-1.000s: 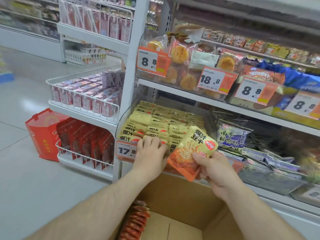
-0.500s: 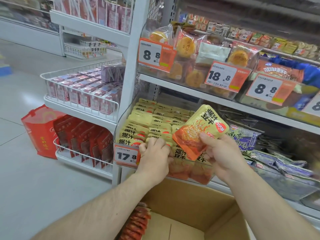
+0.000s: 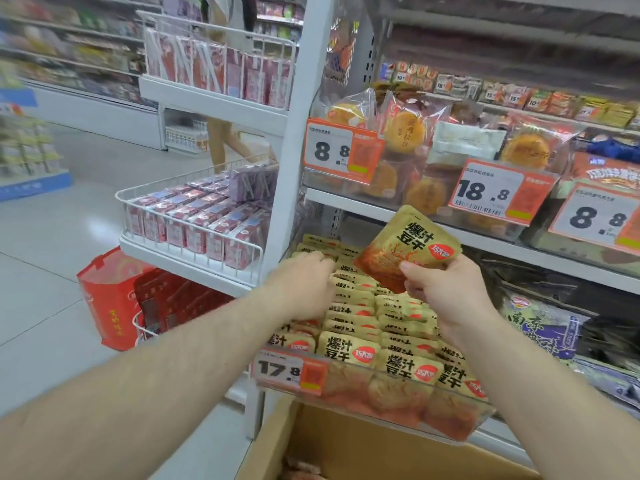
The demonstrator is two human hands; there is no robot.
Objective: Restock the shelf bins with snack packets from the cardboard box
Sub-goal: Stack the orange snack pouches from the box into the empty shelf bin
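Observation:
A yellow and orange snack packet [image 3: 403,249] is pinched at its lower edge by my right hand [image 3: 446,292], held tilted above the clear shelf bin [image 3: 377,408]. The bin is packed with rows of the same yellow packets [image 3: 363,320]. My left hand [image 3: 304,284] reaches into the back left of the bin, fingers curled down among the packets; whether it grips one is hidden. The cardboard box [image 3: 346,445] stands open below the bin, with a few packets [image 3: 301,469] showing at its bottom.
A white upright post [image 3: 294,168] borders the bin on the left. Wire baskets [image 3: 194,223] of pink packs hang left of it, red bags [image 3: 114,299] below. Pastry bins with price tags [image 3: 498,188] fill the shelf above; dark packets [image 3: 540,327] lie right. A person's legs [image 3: 225,143] stand in the aisle.
My left hand moved from the bin's front edge to the back rows. My right hand lifted the packet up over the bin. The view moved closer to the shelf.

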